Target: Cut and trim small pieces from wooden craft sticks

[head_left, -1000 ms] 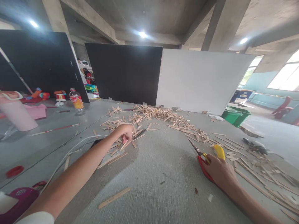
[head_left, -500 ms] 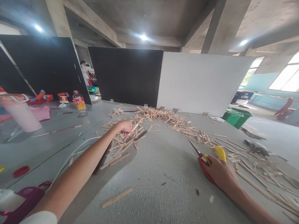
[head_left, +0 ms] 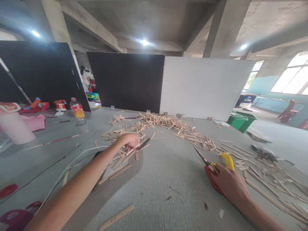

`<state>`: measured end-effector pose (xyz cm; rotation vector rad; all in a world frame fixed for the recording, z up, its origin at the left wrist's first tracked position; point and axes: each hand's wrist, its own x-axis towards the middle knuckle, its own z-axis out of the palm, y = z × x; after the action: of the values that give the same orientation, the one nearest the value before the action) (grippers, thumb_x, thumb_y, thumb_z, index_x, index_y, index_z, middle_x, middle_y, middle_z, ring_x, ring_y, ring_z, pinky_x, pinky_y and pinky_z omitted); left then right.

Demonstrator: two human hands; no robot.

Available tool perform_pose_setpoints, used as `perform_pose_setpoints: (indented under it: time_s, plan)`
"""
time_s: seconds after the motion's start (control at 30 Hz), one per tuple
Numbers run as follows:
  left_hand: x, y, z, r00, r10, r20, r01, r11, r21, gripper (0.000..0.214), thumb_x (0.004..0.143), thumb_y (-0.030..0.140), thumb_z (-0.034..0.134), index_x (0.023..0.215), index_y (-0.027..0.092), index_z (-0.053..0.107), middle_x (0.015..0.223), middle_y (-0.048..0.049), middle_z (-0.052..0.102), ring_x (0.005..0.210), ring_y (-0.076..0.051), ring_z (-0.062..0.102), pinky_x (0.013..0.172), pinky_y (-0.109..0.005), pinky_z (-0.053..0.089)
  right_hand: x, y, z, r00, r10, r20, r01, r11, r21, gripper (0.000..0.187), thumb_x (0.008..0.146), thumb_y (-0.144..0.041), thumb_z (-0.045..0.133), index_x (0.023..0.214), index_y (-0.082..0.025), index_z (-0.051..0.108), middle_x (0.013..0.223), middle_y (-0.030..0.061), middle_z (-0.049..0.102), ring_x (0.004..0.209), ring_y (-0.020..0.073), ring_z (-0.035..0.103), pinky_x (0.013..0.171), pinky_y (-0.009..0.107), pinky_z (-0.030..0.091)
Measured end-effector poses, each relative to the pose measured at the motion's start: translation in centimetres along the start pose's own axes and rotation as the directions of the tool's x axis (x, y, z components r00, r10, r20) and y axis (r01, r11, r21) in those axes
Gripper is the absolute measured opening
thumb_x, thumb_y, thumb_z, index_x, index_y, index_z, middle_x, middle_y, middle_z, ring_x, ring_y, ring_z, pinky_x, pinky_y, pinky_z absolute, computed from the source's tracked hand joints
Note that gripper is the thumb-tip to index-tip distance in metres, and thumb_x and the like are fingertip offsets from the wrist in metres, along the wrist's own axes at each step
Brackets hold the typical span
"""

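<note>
My left hand (head_left: 129,141) reaches out over a heap of wooden craft sticks (head_left: 125,150) on the grey table (head_left: 163,179). Its fingers are curled in a pinch on one of the sticks. My right hand (head_left: 229,184) rests on the table at the right, closed around the red and yellow handles of a pair of scissors (head_left: 211,165). The scissor blades point up and to the left. A long band of more sticks (head_left: 166,122) lies across the far side of the table.
A single stick (head_left: 116,217) lies near the front edge. A white cable (head_left: 72,160) runs along the left. A drink bottle (head_left: 77,110) and a pink cup (head_left: 13,123) stand at the left. Black and white boards (head_left: 168,83) close the back. A green bin (head_left: 242,120) stands beyond.
My left hand went a little further into the stick heap and came back slightly, still pinched. My right hand with the scissors stayed put. The view shifted a little.
</note>
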<state>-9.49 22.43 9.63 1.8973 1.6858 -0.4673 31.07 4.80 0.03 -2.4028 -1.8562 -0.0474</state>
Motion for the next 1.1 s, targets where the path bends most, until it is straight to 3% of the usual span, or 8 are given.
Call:
perform_pose_setpoints:
  time_s: [0.23, 0.3, 0.43, 0.57, 0.63, 0.77, 0.9, 1.1]
  plan:
    - [-1.2, 1.5, -0.4, 0.954, 0.294, -0.061, -0.300, 0.946, -0.126, 0.035, 0.101, 0.035, 0.065, 0.130, 0.017, 0.061, 0.128, -0.0106, 0.064, 0.107, -0.025, 0.067, 0.090, -0.046, 0.059, 0.3, 0.2, 0.7, 0.999, 0.031, -0.020, -0.031, 0.999, 0.017, 0.043, 0.100, -0.054, 0.038, 0.074, -0.026, 0.057, 0.076, 0.0097, 0.075, 0.070, 0.0326, 0.073, 0.053, 0.034, 0.037]
    - [-1.7, 3.4, 1.2, 0.919, 0.394, -0.023, -0.392, 0.905, -0.164, 0.034, 0.101, 0.036, 0.065, 0.128, 0.016, 0.062, 0.126, -0.0103, 0.065, 0.105, -0.024, 0.068, 0.088, -0.045, 0.059, 0.5, 0.6, 1.0, 1.000, 0.012, -0.024, -0.011, 1.000, 0.021, 0.045, 0.100, -0.056, 0.038, 0.072, -0.025, 0.055, 0.073, 0.0101, 0.073, 0.067, 0.0323, 0.072, 0.051, 0.034, 0.036]
    - [-2.4, 7.4, 6.9, 0.873, 0.486, 0.025, -0.476, 0.863, -0.170, 0.033, 0.101, 0.036, 0.064, 0.128, 0.016, 0.062, 0.124, -0.0100, 0.066, 0.103, -0.024, 0.068, 0.086, -0.043, 0.060, 0.8, 1.7, 1.5, 0.992, -0.121, -0.035, 0.123, 0.990, 0.061, 0.033, 0.098, -0.044, 0.045, 0.073, -0.024, 0.053, 0.073, 0.0080, 0.073, 0.065, 0.0264, 0.069, 0.053, 0.032, 0.040]
    - [-2.8, 8.2, 10.3, 0.877, 0.479, -0.038, -0.480, 0.873, -0.088, 0.032, 0.100, 0.036, 0.066, 0.125, 0.017, 0.064, 0.123, -0.0093, 0.066, 0.102, -0.024, 0.069, 0.086, -0.043, 0.060, 0.5, 2.4, 1.9, 0.965, -0.245, -0.093, 0.252, 0.965, 0.077, 0.026, 0.097, -0.039, 0.050, 0.077, -0.024, 0.056, 0.076, 0.0059, 0.072, 0.065, 0.0213, 0.068, 0.059, 0.030, 0.049]
    - [-2.6, 7.1, 9.6, 0.890, 0.412, -0.197, -0.423, 0.906, -0.017, 0.031, 0.101, 0.036, 0.064, 0.126, 0.019, 0.064, 0.127, -0.0098, 0.065, 0.105, -0.024, 0.068, 0.089, -0.043, 0.059, 0.1, 2.2, 2.0, 0.949, -0.272, -0.161, 0.282, 0.959, 0.042, 0.025, 0.098, -0.039, 0.048, 0.080, -0.024, 0.058, 0.078, 0.0063, 0.071, 0.066, 0.0219, 0.069, 0.061, 0.031, 0.051]
    - [-1.2, 3.6, 5.7, 0.850, 0.222, -0.478, -0.208, 0.975, 0.083, 0.037, 0.100, 0.035, 0.066, 0.132, 0.016, 0.060, 0.132, -0.0120, 0.062, 0.112, -0.027, 0.065, 0.093, -0.048, 0.057, -0.7, 0.7, 1.8, 0.888, -0.288, -0.357, 0.283, 0.957, -0.067, 0.030, 0.102, -0.036, 0.040, 0.096, -0.021, 0.065, 0.093, 0.0138, 0.072, 0.083, 0.0306, 0.072, 0.064, 0.037, 0.054]
    - [0.1, 1.4, 3.7, 0.860, 0.145, -0.489, -0.082, 0.985, 0.149, 0.035, 0.100, 0.034, 0.066, 0.130, 0.017, 0.061, 0.131, -0.0108, 0.063, 0.110, -0.026, 0.066, 0.092, -0.046, 0.058, -1.8, -1.2, 1.8, 0.777, -0.399, -0.487, 0.386, 0.913, -0.131, 0.037, 0.108, -0.035, 0.038, 0.092, -0.020, 0.068, 0.089, 0.0107, 0.077, 0.076, 0.0271, 0.076, 0.060, 0.034, 0.054]
    - [-0.6, 1.7, 3.8, 0.866, 0.189, -0.463, -0.116, 0.976, 0.182, 0.035, 0.100, 0.034, 0.066, 0.130, 0.018, 0.062, 0.130, -0.0107, 0.063, 0.110, -0.026, 0.066, 0.091, -0.046, 0.058, -2.6, -1.9, 2.3, 0.603, -0.530, -0.597, 0.543, 0.820, -0.180, 0.044, 0.112, -0.031, 0.038, 0.084, -0.016, 0.069, 0.076, 0.0083, 0.080, 0.063, 0.0224, 0.077, 0.059, 0.032, 0.058]
